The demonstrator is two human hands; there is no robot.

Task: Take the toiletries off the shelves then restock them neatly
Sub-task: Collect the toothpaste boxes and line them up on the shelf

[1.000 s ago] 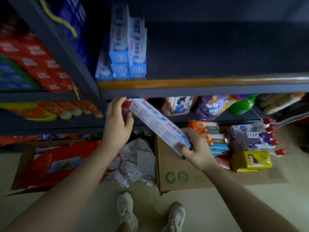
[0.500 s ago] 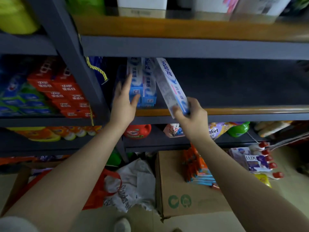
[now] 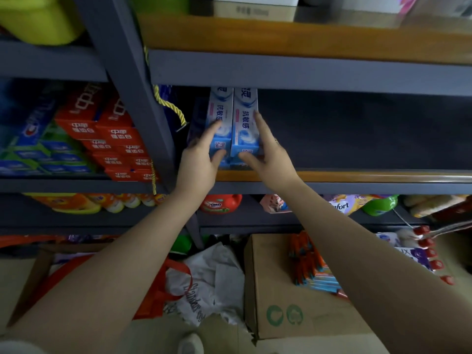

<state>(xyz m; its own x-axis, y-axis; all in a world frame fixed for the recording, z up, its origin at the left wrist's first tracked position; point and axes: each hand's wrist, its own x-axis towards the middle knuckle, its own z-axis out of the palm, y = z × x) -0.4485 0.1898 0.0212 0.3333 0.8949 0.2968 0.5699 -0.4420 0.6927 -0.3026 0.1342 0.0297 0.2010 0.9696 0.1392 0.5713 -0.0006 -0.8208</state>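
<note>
Head view shows both hands at a small stack of blue-and-white toothpaste boxes (image 3: pixel 233 123) lying at the left end of the middle shelf (image 3: pixel 357 176), just right of the grey upright post (image 3: pixel 132 98). Left hand (image 3: pixel 198 162) rests straight fingers on the left top box with its thumb against the box's front end, while the right hand (image 3: pixel 270 159) lays straight fingers along the right top box's side, thumb at its front end; neither hand curls round a box. Below, a cardboard carton (image 3: pixel 293 302) sits on the floor.
</note>
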